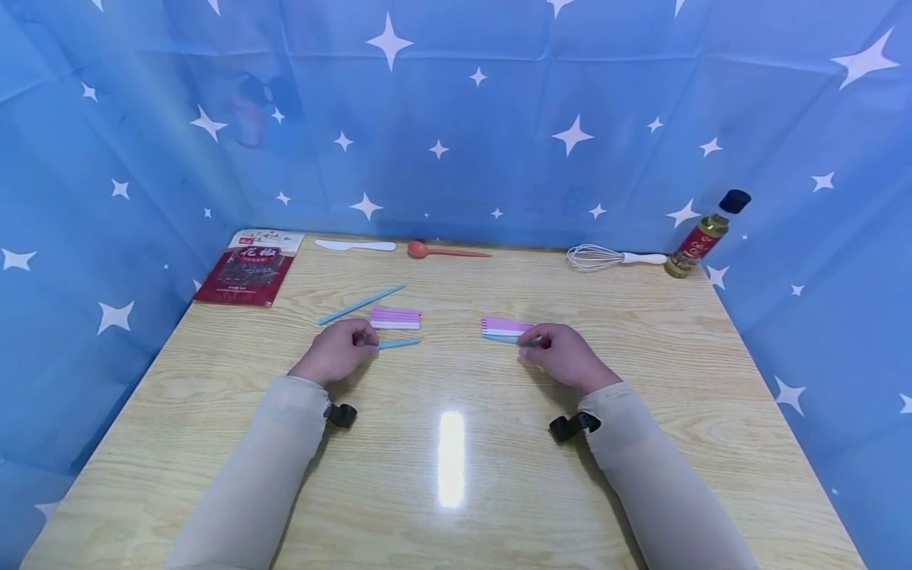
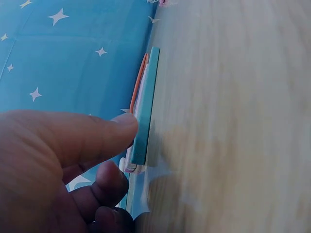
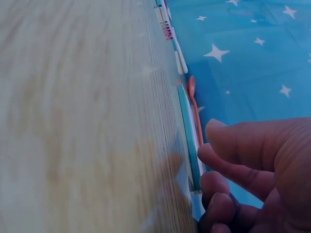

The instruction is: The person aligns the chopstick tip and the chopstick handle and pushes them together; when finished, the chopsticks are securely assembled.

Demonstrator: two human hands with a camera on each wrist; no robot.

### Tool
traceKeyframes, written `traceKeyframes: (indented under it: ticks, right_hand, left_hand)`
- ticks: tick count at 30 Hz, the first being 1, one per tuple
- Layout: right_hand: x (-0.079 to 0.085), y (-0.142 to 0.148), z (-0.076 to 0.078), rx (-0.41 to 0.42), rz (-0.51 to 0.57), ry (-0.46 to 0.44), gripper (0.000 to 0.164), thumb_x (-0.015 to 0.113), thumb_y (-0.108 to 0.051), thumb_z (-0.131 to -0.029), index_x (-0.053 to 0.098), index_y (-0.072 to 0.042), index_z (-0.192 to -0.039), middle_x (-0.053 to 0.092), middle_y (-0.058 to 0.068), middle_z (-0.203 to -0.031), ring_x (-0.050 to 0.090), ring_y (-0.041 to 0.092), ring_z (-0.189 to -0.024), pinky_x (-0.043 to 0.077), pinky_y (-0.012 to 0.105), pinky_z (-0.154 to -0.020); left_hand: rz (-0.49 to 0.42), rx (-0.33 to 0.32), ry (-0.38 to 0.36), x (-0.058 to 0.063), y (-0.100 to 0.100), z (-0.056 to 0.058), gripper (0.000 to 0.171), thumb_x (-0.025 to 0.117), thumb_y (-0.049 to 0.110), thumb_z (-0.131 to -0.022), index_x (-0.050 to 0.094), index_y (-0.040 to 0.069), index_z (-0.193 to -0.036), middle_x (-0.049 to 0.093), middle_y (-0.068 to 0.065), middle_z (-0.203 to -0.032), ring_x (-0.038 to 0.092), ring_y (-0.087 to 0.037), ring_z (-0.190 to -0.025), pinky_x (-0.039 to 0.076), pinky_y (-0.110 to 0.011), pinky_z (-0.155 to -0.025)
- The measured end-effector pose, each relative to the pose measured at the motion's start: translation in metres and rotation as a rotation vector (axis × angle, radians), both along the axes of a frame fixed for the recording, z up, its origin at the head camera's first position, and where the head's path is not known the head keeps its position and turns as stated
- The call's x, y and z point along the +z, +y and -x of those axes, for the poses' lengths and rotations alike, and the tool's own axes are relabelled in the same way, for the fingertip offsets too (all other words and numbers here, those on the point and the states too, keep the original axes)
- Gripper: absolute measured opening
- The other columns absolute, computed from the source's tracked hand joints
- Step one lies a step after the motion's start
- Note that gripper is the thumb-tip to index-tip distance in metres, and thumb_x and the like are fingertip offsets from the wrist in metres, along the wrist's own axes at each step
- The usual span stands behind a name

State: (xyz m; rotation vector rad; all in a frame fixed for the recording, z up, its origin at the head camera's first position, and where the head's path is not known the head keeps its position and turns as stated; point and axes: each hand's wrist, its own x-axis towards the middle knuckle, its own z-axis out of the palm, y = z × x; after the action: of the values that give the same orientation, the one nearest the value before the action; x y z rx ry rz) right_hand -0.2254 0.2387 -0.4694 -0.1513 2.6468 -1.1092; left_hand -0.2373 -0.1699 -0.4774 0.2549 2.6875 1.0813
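Here in the head view, both hands are low over the wooden table (image 1: 449,380), each at a pile of thin sticks: the left hand (image 1: 335,351), just left of the frame's centre, has thumb and fingertip pinching the left end of a short blue stick (image 1: 400,343), which lies a little below the left pile of pink and white sticks (image 1: 396,315). Across at centre right, the right hand (image 1: 563,354) hovers over the right end of another blue stick (image 1: 500,339), this one tight along the lower edge of the right pile of pink and white sticks (image 1: 504,324). A longer blue stick (image 1: 362,305) slants above the left hand. Along the back, there's a red packet (image 1: 245,269) at upper left, then a white knife (image 1: 356,246), an orange spoon (image 1: 419,250), a whisk (image 1: 594,257) and, at upper right, a leaning bottle (image 1: 701,241), all before a starry blue curtain (image 1: 499,111). Over to the left wrist view: the thumb comes in from the left and meets the blue stick at mid-frame, pale sticks peeping out behind. And the right wrist view: thumb and forefinger stand apart at lower right, fingers loosely bent, fingertips right beside the blue stick; whether they touch, I cannot tell.
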Motion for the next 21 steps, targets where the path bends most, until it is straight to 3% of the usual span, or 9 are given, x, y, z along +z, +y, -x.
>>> traceKeyframes:
  ticks: [5,14,21]
  right_hand:
    - [0.001,-0.002,0.0,-0.011,-0.008,-0.012,0.023,0.07,-0.02,-0.101,0.074,-0.011,-0.122,0.056,0.006,-0.085,0.048,0.022,-0.072,0.04,0.035,-0.065]
    - [0.0,-0.008,0.001,-0.025,-0.078,-0.023,0.003,0.071,-0.013,-0.099,0.072,-0.01,-0.1,0.059,0.006,-0.089,0.052,0.023,-0.08,0.043,0.034,-0.07]
    - [0.003,-0.014,0.0,-0.004,-0.191,-0.038,0.007,0.066,-0.012,-0.102,0.069,-0.008,-0.097,0.061,0.007,-0.089,0.055,0.023,-0.08,0.045,0.034,-0.07]
  left_hand:
    - [0.024,-0.002,-0.004,0.001,0.0,-0.001,0.004,0.07,0.017,-0.101,0.07,0.013,-0.099,0.055,-0.004,-0.088,0.051,-0.021,-0.081,0.042,-0.035,-0.073]
    - [0.08,-0.024,0.016,0.004,0.0,0.0,0.005,0.073,0.017,-0.097,0.07,0.015,-0.093,0.057,-0.002,-0.086,0.052,-0.02,-0.079,0.04,-0.036,-0.075]
    - [0.077,-0.027,0.042,0.003,0.001,-0.001,0.006,0.07,0.014,-0.098,0.07,0.014,-0.091,0.061,-0.003,-0.088,0.055,-0.021,-0.082,0.043,-0.037,-0.077]
